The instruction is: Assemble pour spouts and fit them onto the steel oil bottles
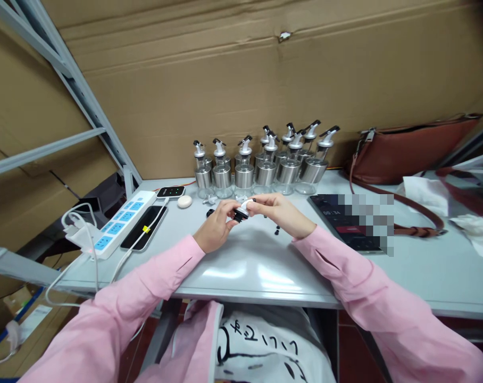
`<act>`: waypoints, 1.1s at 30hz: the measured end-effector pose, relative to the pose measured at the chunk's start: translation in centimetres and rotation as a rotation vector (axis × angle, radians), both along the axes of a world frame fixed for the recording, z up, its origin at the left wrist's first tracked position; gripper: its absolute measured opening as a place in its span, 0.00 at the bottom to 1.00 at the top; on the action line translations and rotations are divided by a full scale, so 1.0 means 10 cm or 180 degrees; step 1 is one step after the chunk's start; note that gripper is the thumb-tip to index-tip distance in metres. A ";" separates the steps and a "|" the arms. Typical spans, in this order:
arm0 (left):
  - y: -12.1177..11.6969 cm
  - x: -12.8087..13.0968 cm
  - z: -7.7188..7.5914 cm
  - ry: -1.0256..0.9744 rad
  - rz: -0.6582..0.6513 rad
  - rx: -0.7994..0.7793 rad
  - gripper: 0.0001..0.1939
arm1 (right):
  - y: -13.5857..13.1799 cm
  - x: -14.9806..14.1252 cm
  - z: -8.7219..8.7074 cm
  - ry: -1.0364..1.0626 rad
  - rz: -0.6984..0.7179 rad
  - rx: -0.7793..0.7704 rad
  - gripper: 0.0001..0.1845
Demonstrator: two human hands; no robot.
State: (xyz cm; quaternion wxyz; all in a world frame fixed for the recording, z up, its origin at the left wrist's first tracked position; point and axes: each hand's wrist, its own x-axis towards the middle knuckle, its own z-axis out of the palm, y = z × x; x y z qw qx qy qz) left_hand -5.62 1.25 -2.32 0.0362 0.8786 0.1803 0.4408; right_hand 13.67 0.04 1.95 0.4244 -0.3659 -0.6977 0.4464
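Note:
Between my two hands is a bottle pourer spout (241, 211), white on top with a black ribbed stopper below. The fingers of my left hand (215, 227) close round its black lower part. From the other side, my right hand (279, 213) pinches the white upper part. Behind my hands stand several glass oil bottles (244, 174) with steel sleeves, fitted with white and black pourer tops. Loose white spout pieces (210, 201) lie in front of them. Small black parts (277, 230) rest by my right hand, and another black piece (210, 213) lies beyond my left.
On the left are a white power strip (124, 223) with cables, a phone (144, 229), a smaller device (170, 192) and a round cream case (184, 201). A large dark phone (347, 223) and a brown bag (409, 149) with its strap lie right. Cardboard (241, 85) stands behind.

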 end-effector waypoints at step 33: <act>-0.02 -0.04 0.07 0.0130 0.0691 -0.0284 0.17 | -0.09 -0.07 -0.10 -0.1061 -0.0356 0.1454 0.15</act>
